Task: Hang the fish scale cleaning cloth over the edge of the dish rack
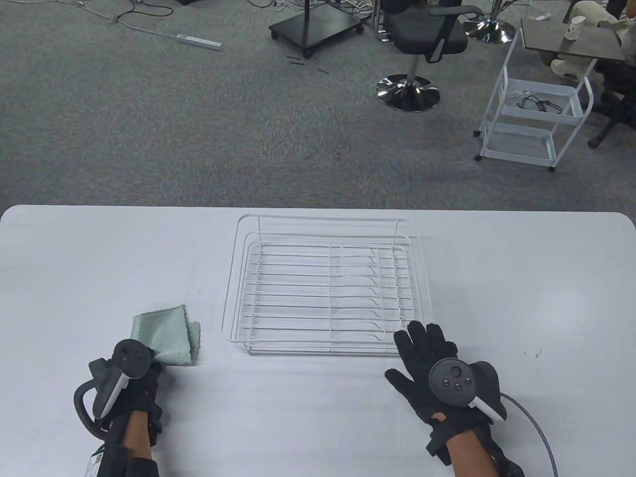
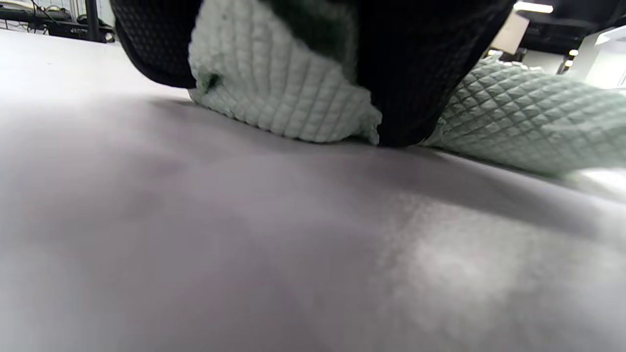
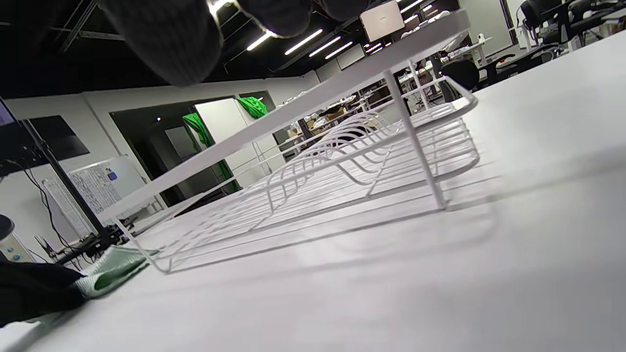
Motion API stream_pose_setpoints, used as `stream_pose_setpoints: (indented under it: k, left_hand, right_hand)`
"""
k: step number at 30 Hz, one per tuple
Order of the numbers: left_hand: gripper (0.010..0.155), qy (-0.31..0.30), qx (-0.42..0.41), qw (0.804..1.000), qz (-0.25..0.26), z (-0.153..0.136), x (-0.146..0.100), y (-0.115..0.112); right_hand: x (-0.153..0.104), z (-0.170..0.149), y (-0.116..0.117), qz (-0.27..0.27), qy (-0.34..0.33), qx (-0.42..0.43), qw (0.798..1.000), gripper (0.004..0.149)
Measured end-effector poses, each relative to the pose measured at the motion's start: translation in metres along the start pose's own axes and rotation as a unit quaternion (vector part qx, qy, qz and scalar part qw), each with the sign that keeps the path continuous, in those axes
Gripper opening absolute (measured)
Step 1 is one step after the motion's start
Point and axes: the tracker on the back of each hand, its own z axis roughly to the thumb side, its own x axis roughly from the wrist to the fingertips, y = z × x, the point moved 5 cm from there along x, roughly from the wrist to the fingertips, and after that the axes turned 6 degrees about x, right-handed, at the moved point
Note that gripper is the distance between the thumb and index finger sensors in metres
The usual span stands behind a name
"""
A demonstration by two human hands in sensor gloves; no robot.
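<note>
Office floor beyond the white bench (image 1: pixel 74 258)

On grey carpet (image 1: pixel 198 124) stand a black swivel chair with a chrome base (image 1: pixel 422 39), a white wire trolley on castors (image 1: pixel 534 114), a black wheeled stand base (image 1: pixel 315 27) and a white power strip (image 1: pixel 198 40).

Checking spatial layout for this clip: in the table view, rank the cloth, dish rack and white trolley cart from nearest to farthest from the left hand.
1. Cloth: under the left hand fingers.
2. Dish rack: table centre, to its right.
3. White trolley cart: floor, far right.
</note>
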Motion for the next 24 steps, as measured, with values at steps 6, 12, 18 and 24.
stream_pose_setpoints:
  k: [6, 12, 18, 24]
  left_hand:
    - [0.046, 0.002, -0.259, 0.966, 0.004, -0.024, -0.006, 0.006]
    - [0.046, -0.116, -0.560, 0.820, 0.012, -0.012, -0.024, 0.034]
    - [0.046, -0.255, -0.550, 0.795, -0.002, 0.072, -0.078, 0.071]
    - [0.045, -0.353, -0.502, 0.787, -0.059, 0.172, -0.127, 0.057]
  right_hand:
    - [-0.001, 0.000, 0.001, 0.000, -0.002, 0.010, 1.000, 0.067]
    - [0.000, 0.008, 0.001, -0.007, -0.026, 0.053, 0.998, 0.067]
    - [-0.003, 0.033, 0.001, -0.051, -0.097, 0.170, 0.979, 0.064]
    - [-0.005, 0.054, 0.007, -0.089, -0.136, 0.282, 0.946, 0.068]
